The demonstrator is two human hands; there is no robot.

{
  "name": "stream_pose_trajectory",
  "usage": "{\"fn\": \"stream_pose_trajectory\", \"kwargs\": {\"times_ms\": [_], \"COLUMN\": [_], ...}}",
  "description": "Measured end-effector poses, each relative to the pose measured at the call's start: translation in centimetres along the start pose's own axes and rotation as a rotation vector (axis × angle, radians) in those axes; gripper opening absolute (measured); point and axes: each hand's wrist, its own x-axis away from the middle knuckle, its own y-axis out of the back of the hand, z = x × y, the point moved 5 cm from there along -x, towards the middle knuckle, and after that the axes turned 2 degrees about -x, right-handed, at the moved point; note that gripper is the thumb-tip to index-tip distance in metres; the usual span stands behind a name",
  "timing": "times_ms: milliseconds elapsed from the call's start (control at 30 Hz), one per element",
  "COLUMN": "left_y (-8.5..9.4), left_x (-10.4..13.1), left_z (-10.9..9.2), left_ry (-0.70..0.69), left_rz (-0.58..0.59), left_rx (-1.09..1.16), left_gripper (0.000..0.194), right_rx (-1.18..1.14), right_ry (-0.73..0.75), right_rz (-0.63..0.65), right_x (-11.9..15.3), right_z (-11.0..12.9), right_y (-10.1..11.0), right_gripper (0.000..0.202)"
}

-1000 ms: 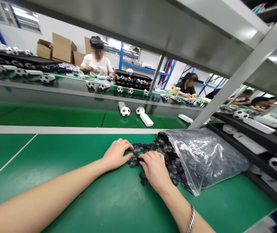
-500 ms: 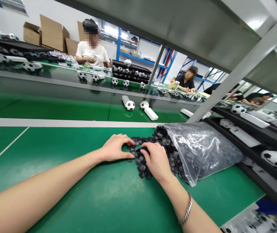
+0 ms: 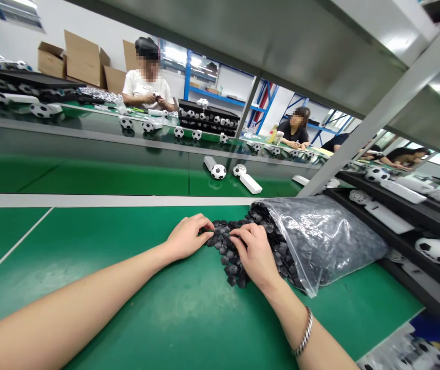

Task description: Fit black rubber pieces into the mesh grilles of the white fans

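Small black pentagonal pieces (image 3: 232, 268) lie in a loose heap on the green work surface (image 3: 158, 313), spilling from the mouth of a clear plastic bag (image 3: 331, 239) on its side. At the heap's left edge my left hand (image 3: 189, 237) is closed, thumb and fingertips pinched on a black piece that is mostly hidden. My right hand (image 3: 257, 257) rests over the middle of the heap, its thumb and forefinger also pinched on a black piece. The fingers cover most of what they hold. A twisted silver bracelet circles my right wrist.
Beyond a pale rail, a green conveyor (image 3: 146, 174) carries white handled parts with soccer-ball heads (image 3: 218, 171). Black trays (image 3: 404, 218) of similar parts stand at right. A slanted metal post (image 3: 366, 113) and overhead shelf border the space. Co-workers sit across the line.
My left thumb has closed up towards its fingers, and both hands have shifted slightly right in view. The near ball-headed parts have moved right; those on the far line have moved slightly left.
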Motion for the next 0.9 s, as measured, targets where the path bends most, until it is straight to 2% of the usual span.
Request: {"fn": "stream_pose_trajectory", "kwargs": {"times_ms": [100, 267, 433, 500, 567, 667, 767, 833, 900], "left_y": [0.1, -0.2, -0.1, 0.1, 0.0, -1.0, -2.1, -2.3, -2.3], "left_x": [0.0, 0.4, 0.3, 0.6, 1.3, 3.4, 5.3, 5.4, 4.8], "left_z": [0.2, -0.5, -0.4, -0.9, -2.4, -5.9, -8.2, -8.3, -7.4], "left_ry": [0.028, -0.092, -0.064, -0.072, -0.162, -0.451, -0.673, -0.688, -0.621], "left_rz": [-0.014, 0.048, 0.013, -0.014, -0.006, 0.109, 0.198, 0.194, 0.167], "left_rx": [0.032, -0.102, -0.146, -0.152, -0.166, -0.159, -0.166, -0.201, -0.234], "left_gripper": [0.013, 0.035, 0.023, 0.025, 0.033, 0.040, 0.027, 0.017, 0.013], "right_rx": [-0.033, -0.135, -0.259, -0.312, -0.353, -0.382, -0.390, -0.392, -0.399], "right_ry": [0.011, 0.017, -0.007, -0.030, -0.048, -0.067, -0.081, -0.085, -0.088], "right_rz": [-0.031, -0.021, -0.006, -0.028, -0.050, -0.092, -0.159, -0.192, -0.204], "right_x": [0.0, 0.1, 0.1, 0.1, 0.0, 0.0, 0.0, 0.0, 0.0], "right_z": [0.2, 0.7, 1.2, 1.2, 1.2, 1.0, 0.9, 0.9, 0.9], "right_y": [0.2, 0.1, 0.1, 0.3, 0.5, 0.8, 1.3, 1.4, 1.5], "right_gripper": [0.018, 0.021, 0.023, 0.025, 0.026, 0.026, 0.025, 0.025, 0.025]}}
